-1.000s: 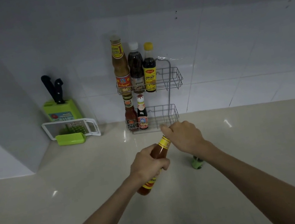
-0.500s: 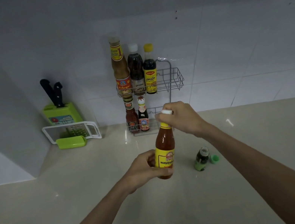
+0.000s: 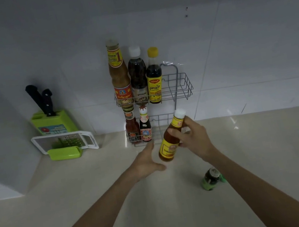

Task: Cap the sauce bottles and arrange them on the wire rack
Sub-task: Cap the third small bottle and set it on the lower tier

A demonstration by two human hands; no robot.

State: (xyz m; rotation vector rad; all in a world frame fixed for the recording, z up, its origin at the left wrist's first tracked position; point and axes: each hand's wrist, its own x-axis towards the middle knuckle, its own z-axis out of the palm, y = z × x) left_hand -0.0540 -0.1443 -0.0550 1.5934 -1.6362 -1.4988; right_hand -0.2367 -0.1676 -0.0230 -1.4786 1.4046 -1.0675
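My right hand [image 3: 192, 139] grips an orange sauce bottle [image 3: 168, 146] with a yellow label and a white cap [image 3: 179, 113], held tilted in the air just in front of the wire rack's lower shelf [image 3: 156, 124]. Just left of the bottle's base, my left hand [image 3: 147, 160] is open with spread fingers, holding nothing. The rack's upper shelf [image 3: 180, 88] holds three tall capped bottles [image 3: 138, 75]. Two small bottles [image 3: 138, 129] stand at the left of the lower shelf. A small dark bottle with a green label [image 3: 210, 179] stands uncapped on the counter, with its green cap [image 3: 223, 179] beside it.
A green knife block with black-handled knives [image 3: 51, 118] leans against the wall at the left. In front of it lies a white grater [image 3: 63, 141] with a green guard [image 3: 64, 153]. A beige counter [image 3: 79, 195] meets the white tiled wall.
The white cap now sits on the orange bottle. My right hand has moved from the cap to the bottle's neck and carries it toward the rack. My left hand has let go.
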